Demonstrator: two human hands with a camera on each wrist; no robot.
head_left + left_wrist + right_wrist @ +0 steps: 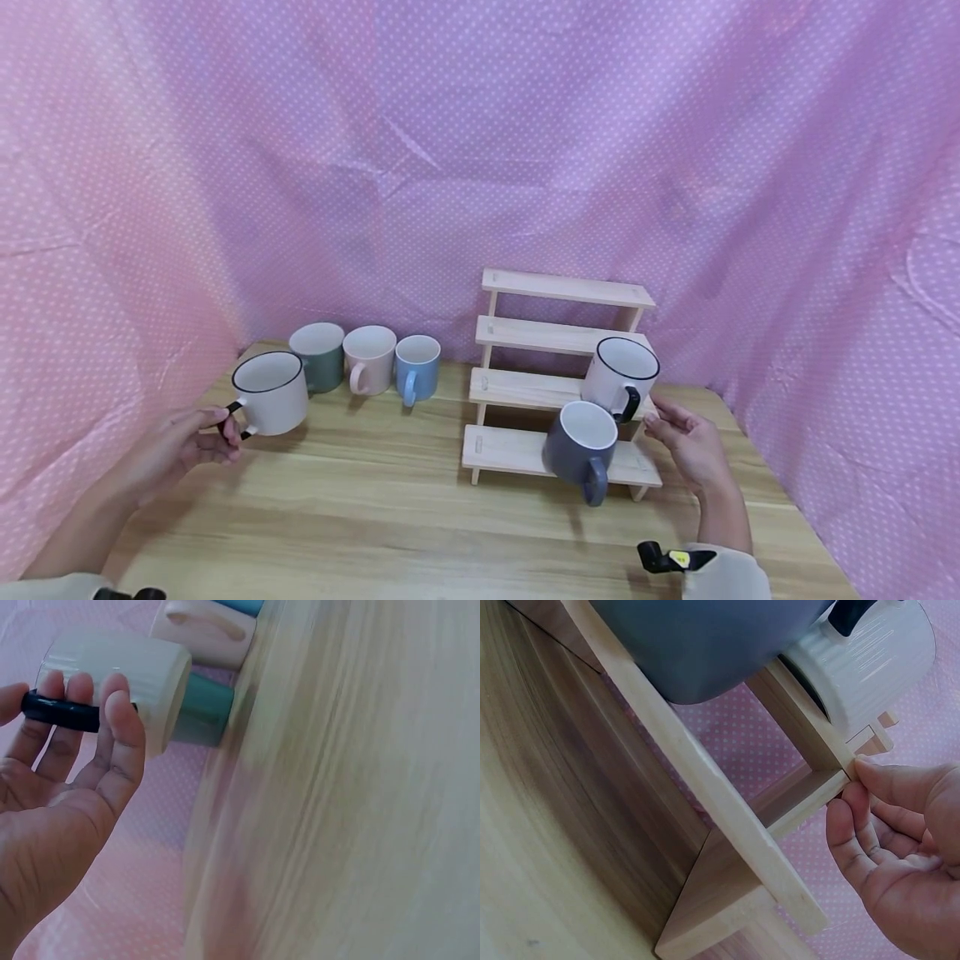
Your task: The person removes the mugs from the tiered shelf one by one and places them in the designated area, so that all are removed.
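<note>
My left hand grips the black handle of a white mug with a black rim. The mug is upright and raised over the table's left side, its shadow below it. On the right stands a stepped wooden shelf. My right hand pinches the right end of its second step from the bottom, thumb on top and fingers beneath in the right wrist view. Another white black-rimmed mug sits on that step, close to my fingers. A dark grey mug stands on the lowest step, handle toward me.
Behind the raised mug, a green mug, a pale pink mug and a light blue mug stand in a row on the wooden table. A pink dotted cloth hangs around the back and sides.
</note>
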